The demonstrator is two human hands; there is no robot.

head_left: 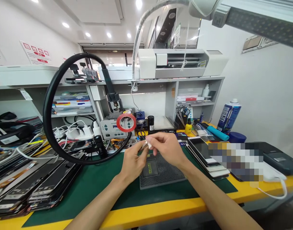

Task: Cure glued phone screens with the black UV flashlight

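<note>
My left hand [134, 159] and my right hand [169, 148] meet above the work mat, both with closed fingers. Between the fingertips is a small white piece [149, 145], pinched by my right thumb and fingers. My left fingers press together right beside it on something thin, largely hidden, that I cannot make out. Below the hands lies a dark grey perforated pad [170, 177] with a flat raised panel [150, 168]. The pad rests on a green mat [101, 188].
Stacks of phone screens [53, 182] stand at left, and stacked phones [206, 156] at right. A black hose [46, 108] loops on the left. Red tape [120, 127] hangs before the grey hot-air station [108, 126]. A spray can [229, 116] stands at back right.
</note>
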